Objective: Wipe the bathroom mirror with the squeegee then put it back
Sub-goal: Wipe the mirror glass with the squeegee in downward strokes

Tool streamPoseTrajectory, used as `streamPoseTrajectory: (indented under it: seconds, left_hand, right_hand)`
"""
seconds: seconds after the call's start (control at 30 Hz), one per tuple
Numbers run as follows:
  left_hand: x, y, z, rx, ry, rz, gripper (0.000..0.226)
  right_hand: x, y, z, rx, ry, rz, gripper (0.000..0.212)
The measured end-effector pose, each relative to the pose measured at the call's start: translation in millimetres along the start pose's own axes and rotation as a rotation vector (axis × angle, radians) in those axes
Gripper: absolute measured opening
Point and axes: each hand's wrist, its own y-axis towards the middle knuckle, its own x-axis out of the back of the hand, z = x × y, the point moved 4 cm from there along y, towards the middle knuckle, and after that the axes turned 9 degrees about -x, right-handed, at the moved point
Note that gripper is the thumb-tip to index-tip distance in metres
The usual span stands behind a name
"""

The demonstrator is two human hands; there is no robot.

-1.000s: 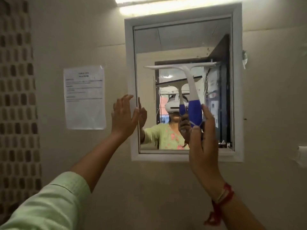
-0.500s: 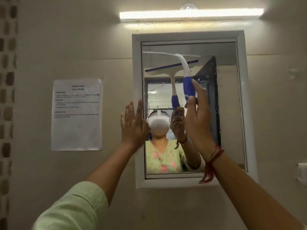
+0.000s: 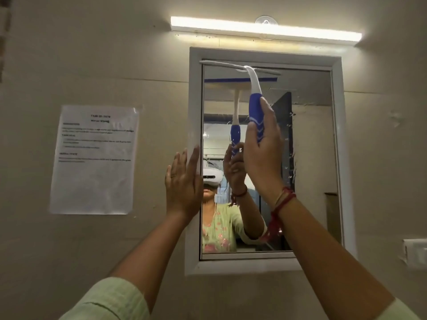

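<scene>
Here the squeegee (image 3: 251,93) was gripped by the right hand (image 3: 263,158) at the mirror (image 3: 307,158) top edge. The left hand (image 3: 183,181) was spread flat on the frame. Even pressure would probably be needed downward.

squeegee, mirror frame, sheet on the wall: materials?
Squeegee: looks like glossy white moulded plastic at the neck and blade bar; the blue grip has pale ribbed chevrons, probably rubbery, held by the right hand.
Mirror frame: smooth white, faint sheen, mitred corners; plastic or painted, cannot tell which.
Sheet on the wall: thin printed paper, creased, with a slight shine, possibly laminated.
</scene>
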Motion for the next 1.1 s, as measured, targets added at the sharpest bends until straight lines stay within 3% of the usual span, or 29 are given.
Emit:
streamPoseTrajectory:
  seconds: [0.3,0.6,1.1]
  left_hand:
    - [2,0,-2,0.009,0.021,0.018,0.054]
    - [2,-1,-3,0.008,0.028,0.011,0.054]
    - [1,-1,-2,0.017,0.004,-0.011,0.053]
  right_hand:
    - [-11,15,-17,0.019,-0.096,-0.066,0.046]
    - [-9,4,-29,0.093,-0.345,-0.018,0.053]
    - [-10,-5,-27,0.057,-0.329,0.032,0.055]
